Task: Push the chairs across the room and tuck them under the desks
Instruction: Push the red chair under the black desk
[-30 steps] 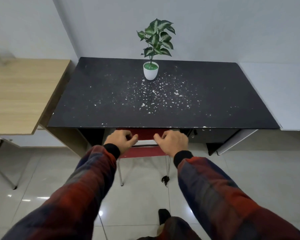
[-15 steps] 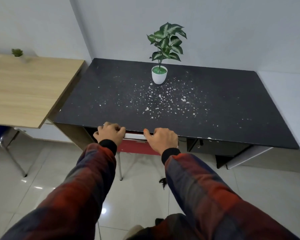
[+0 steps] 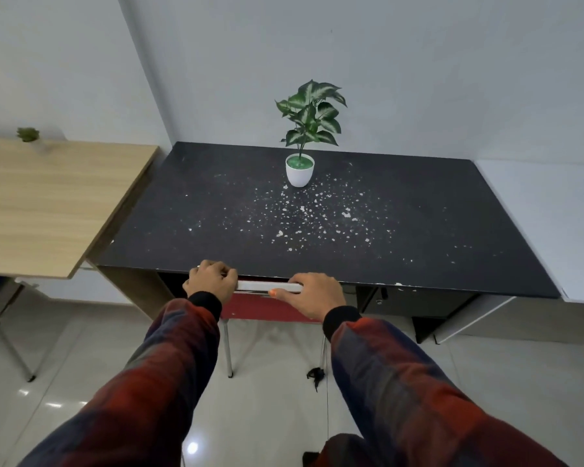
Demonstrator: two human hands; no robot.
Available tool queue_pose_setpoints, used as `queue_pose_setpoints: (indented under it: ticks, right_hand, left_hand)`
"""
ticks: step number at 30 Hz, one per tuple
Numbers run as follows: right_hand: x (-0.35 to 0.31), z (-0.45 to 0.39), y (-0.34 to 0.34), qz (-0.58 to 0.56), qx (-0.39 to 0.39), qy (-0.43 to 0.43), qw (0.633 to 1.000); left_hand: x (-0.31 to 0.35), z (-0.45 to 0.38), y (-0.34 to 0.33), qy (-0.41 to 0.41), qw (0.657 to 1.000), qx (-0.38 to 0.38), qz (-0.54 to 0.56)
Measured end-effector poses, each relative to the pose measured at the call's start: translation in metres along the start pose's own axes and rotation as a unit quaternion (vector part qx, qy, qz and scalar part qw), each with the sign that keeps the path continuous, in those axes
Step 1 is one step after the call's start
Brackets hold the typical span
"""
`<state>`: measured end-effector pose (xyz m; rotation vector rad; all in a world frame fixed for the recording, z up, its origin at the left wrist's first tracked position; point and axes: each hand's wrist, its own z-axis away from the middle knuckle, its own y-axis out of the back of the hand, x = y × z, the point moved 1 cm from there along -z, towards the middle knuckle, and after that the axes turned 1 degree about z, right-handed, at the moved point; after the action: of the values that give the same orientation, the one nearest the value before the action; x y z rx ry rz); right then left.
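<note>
Since a second ago the red chair (image 3: 267,306) has slid further under the black desk (image 3: 317,230) at 12 o'clock, left hand (image 3: 211,281) and right hand (image 3: 314,294) both curled on its backrest rail, tuck nearly complete.

Both hands grip the pale top rail of a red chair (image 3: 267,310) that sits almost wholly under the front edge of the black desk (image 3: 216,210): the left hand (image 3: 211,281) curls over the rail's left end, the right hand (image 3: 312,293) holds its right end with the thumb laid along it. On the desk, scattered with white flecks, a plant (image 3: 300,163) in a white pot stands near the back wall. A wooden desk (image 3: 48,203) adjoins on the left, carrying a small plant (image 3: 28,134) at its far edge, and the chair's metal legs stand on the glossy tiled floor (image 3: 267,399).
</note>
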<state>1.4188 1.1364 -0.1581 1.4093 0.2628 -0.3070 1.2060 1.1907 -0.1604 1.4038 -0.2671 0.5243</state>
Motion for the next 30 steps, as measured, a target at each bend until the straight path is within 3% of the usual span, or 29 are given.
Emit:
queue_pose_setpoints:
  ticks: [4,17,25,30]
  right_hand:
    - [-0.003,0.008,0.001,-0.034,-0.012,-0.026,0.999]
    - [-0.009,0.033,-0.006,-0.091,-0.046,-0.038,0.994]
    - [-0.012,0.032,-0.002,0.000,-0.072,-0.048,0.996]
    - [-0.020,0.038,-0.002,-0.004,-0.042,-0.090,0.995]
  left_hand:
    - [-0.004,0.006,0.007,-0.012,0.998,-0.056,0.009]
    - [-0.013,0.019,0.007,-0.002,0.999,-0.017,-0.049]
    - [-0.014,0.022,0.006,-0.005,0.999,-0.009,-0.050]
    - [-0.016,0.020,0.006,-0.026,0.997,-0.020,-0.065]
